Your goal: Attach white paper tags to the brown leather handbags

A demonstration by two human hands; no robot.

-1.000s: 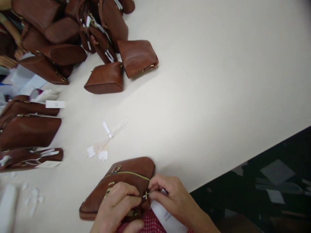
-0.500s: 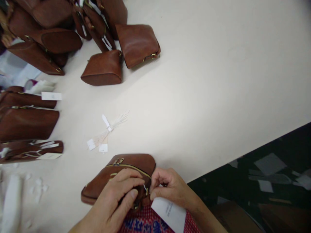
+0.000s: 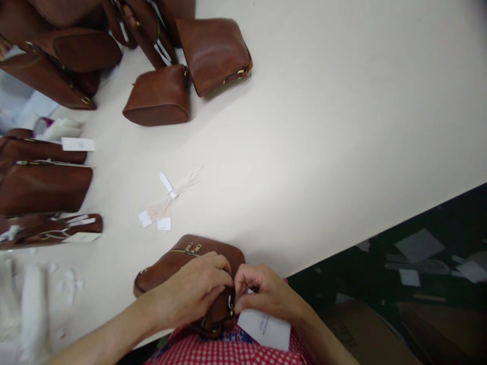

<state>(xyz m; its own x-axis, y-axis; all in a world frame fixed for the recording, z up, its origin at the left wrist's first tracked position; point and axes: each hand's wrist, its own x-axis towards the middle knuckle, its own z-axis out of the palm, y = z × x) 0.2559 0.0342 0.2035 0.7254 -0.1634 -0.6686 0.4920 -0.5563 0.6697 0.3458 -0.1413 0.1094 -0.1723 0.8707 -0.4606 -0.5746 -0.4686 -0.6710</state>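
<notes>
A brown leather bag (image 3: 182,258) with two zipper pulls lies at the table's near edge, partly over a red checked cloth. My left hand (image 3: 198,289) rests across the bag, its fingers curled and gripping near the end with the brass ring. Right beside that end, my right hand (image 3: 266,294) is closed in a pinch. A bit of white string (image 3: 230,300) shows at the ring between the hands; the pinched fingertips hide the rest of it. Below the right hand hangs a white printed tag (image 3: 264,328).
Loose tags with strings (image 3: 164,223) lie beyond the bag. More brown bags (image 3: 158,96) stand at the back left, and tagged bags (image 3: 45,188) at the left. White padding rolls (image 3: 34,309) sit front left. The table edge (image 3: 380,232) slants along the right, with a cardboard box (image 3: 365,329) below.
My left hand has shifted right and its fingers have closed in at the ring end. The bag is turned slightly. My right hand stays pinched in nearly the same place.
</notes>
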